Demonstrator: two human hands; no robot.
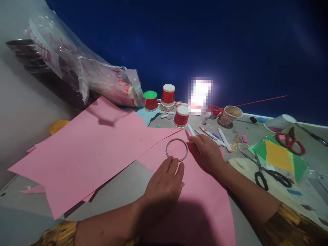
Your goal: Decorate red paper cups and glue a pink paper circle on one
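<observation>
A thin grey ring (176,139) lies flat on a pink paper sheet (202,194) in front of me. My left hand (165,181) rests on the sheet with fingers stretched out, their tips at the ring's near edge. My right hand (208,152) lies on the paper just right of the ring, fingers loosely bent and pointing left; its thumb is hidden. Nothing shows in either hand. Larger pink sheets (97,150) overlap this sheet on the left.
Red paper cups (181,118) and several markers (224,140) stand or lie beyond the paper. On the right are black-handled scissors (271,171), red-handled scissors (290,141) and a patterned cup (229,116). A plastic bag (107,80) sits at back left. A bright blurred patch is behind.
</observation>
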